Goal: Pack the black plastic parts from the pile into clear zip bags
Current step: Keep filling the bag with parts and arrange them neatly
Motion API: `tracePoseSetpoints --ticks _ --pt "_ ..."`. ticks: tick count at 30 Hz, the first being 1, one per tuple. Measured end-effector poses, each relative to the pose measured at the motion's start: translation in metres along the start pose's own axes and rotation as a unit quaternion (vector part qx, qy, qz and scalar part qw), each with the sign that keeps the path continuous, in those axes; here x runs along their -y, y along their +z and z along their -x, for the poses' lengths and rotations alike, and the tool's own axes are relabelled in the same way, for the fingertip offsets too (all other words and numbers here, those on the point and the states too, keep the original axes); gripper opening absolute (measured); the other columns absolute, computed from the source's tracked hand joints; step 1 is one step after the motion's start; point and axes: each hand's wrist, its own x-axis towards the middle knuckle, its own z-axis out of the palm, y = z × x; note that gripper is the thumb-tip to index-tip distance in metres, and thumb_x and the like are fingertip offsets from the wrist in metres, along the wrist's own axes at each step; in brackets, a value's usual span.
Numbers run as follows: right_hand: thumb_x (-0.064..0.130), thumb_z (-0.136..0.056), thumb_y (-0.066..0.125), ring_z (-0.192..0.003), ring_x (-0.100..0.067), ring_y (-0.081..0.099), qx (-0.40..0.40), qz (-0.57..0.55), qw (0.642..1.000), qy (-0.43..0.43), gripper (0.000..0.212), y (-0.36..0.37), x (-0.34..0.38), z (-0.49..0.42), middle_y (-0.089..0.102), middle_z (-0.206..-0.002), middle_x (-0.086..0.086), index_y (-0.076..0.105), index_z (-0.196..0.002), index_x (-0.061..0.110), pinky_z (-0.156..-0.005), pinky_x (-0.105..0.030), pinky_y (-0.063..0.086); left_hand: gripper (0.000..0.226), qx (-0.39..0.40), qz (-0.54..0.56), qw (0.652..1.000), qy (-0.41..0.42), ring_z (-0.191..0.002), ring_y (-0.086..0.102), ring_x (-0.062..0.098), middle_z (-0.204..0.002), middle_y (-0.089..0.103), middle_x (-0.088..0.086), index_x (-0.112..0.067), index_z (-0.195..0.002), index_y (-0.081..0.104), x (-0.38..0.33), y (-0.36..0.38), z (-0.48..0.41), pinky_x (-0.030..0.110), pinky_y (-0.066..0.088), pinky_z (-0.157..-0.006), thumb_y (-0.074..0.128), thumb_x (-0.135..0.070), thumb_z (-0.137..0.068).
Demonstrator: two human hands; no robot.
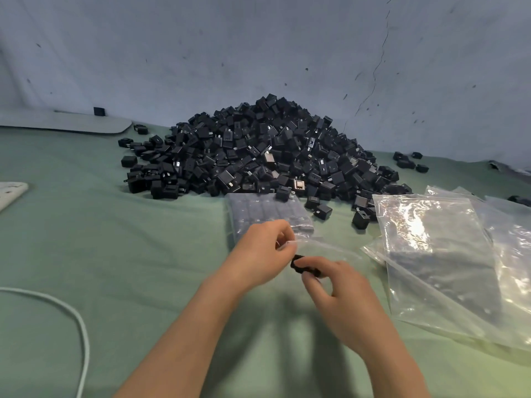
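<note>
Left hand (265, 249) pinches bag (270, 214) mouth, right hand (342, 297) grips black part (298, 263); pile (258, 150) behind, spare bags (436, 254) beside.

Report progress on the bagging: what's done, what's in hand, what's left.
Done: rows of parts sit inside the clear bag in front of the pile. In hand: the left hand pinches what looks like its mouth; the right hand holds one black part there. Left: nearly everything, since the pile is large and the empty bags lie unused at right.
</note>
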Motion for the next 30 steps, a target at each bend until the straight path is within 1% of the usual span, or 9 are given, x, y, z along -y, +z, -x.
tracePoseSetpoints --ticks 4,7,10,13,16,19,26,28,30 --pt "0.034 -0.097 0.040 -0.119 -0.023 0.042 0.010 0.196 0.980 0.024 0.036 0.035 0.004 -0.017 0.052 -0.125 0.000 0.049 -0.131 0.032 -0.095 -0.031 0.033 0.004 0.045 -0.088 0.993 0.067 -0.075 0.055 0.014 -0.075 0.058 -0.009 -0.022 -0.081 0.058 -0.011 -0.007 0.004 0.031 0.049 -0.073 0.058 -0.021 -0.085" --pt "0.035 -0.099 0.034 -0.122 -0.026 0.044 0.046 0.224 0.972 0.050 0.036 0.050 -0.003 -0.024 0.055 -0.127 -0.003 0.052 -0.128 0.024 -0.096 -0.033 0.034 0.010 0.126 -0.100 0.985 0.064 -0.073 0.056 0.006 -0.074 0.058 -0.013 -0.026 -0.081 0.060 -0.009 -0.011 0.006 0.025 0.050 -0.071 0.062 -0.035 -0.085" --pt "0.022 -0.094 0.040 -0.108 -0.025 0.052 0.048 0.174 0.984 0.008 0.027 0.049 -0.012 -0.023 0.065 -0.109 -0.004 0.065 -0.104 0.018 -0.084 -0.030 0.035 0.012 0.103 -0.029 0.994 0.026 -0.076 0.058 0.002 -0.080 0.062 -0.014 -0.028 -0.084 0.064 0.008 -0.015 -0.005 0.015 0.044 -0.068 0.060 -0.040 -0.087" --pt "0.002 -0.087 0.049 -0.092 -0.032 0.057 -0.021 0.058 0.998 0.034 0.018 0.044 -0.014 -0.022 0.067 -0.094 -0.015 0.063 -0.077 0.008 -0.066 -0.026 0.025 0.024 -0.056 -0.071 0.994 -0.053 -0.118 0.048 0.019 -0.126 0.053 0.004 -0.022 -0.113 0.063 0.041 -0.012 -0.029 0.029 0.036 -0.101 0.053 -0.029 -0.093" --pt "0.007 -0.094 0.046 -0.101 -0.032 0.058 -0.034 0.065 0.996 0.052 0.020 0.046 -0.017 -0.030 0.064 -0.115 -0.015 0.066 -0.092 0.004 -0.072 -0.027 0.028 0.044 -0.070 -0.109 0.979 -0.156 -0.142 0.016 0.027 -0.154 0.020 0.012 -0.027 -0.137 0.046 0.059 0.000 -0.042 0.034 0.015 -0.116 0.048 -0.037 -0.095" --pt "0.021 -0.098 0.044 -0.115 -0.023 0.051 0.002 0.080 0.995 0.052 0.032 0.048 -0.017 -0.042 0.056 -0.130 -0.005 0.055 -0.128 0.016 -0.089 -0.023 0.031 0.054 -0.040 -0.099 0.981 -0.160 -0.145 -0.001 0.028 -0.159 -0.001 0.009 -0.033 -0.143 0.036 0.070 0.014 -0.046 0.038 0.005 -0.118 0.048 -0.046 -0.093" --pt "0.024 -0.093 0.053 -0.085 -0.016 0.061 0.023 0.085 0.992 0.091 0.014 0.053 -0.013 -0.089 0.068 -0.099 0.001 0.067 -0.096 0.023 -0.082 -0.027 0.048 0.057 -0.007 -0.117 0.981 -0.152 -0.146 -0.005 0.024 -0.159 -0.010 0.000 -0.039 -0.146 0.026 0.088 0.024 -0.043 0.045 0.004 -0.119 0.041 -0.054 -0.093" --pt "0.023 -0.088 0.060 -0.075 -0.012 0.062 0.009 -0.002 0.997 0.082 0.012 0.058 -0.017 -0.092 0.066 -0.080 0.007 0.064 -0.079 0.028 -0.078 -0.030 0.053 0.056 -0.009 -0.121 0.981 -0.150 -0.146 -0.004 0.024 -0.159 -0.010 0.000 -0.039 -0.146 0.026 0.088 0.024 -0.044 0.045 0.004 -0.119 0.040 -0.054 -0.094" --pt "0.026 -0.086 0.065 -0.083 -0.012 0.063 -0.005 -0.105 0.990 0.088 0.011 0.063 -0.020 -0.085 0.062 -0.084 0.011 0.061 -0.084 0.035 -0.083 -0.030 0.050 0.056 -0.012 -0.124 0.981 -0.150 -0.146 -0.003 0.024 -0.159 -0.010 0.000 -0.039 -0.146 0.026 0.088 0.026 -0.044 0.044 0.005 -0.118 0.039 -0.053 -0.094"
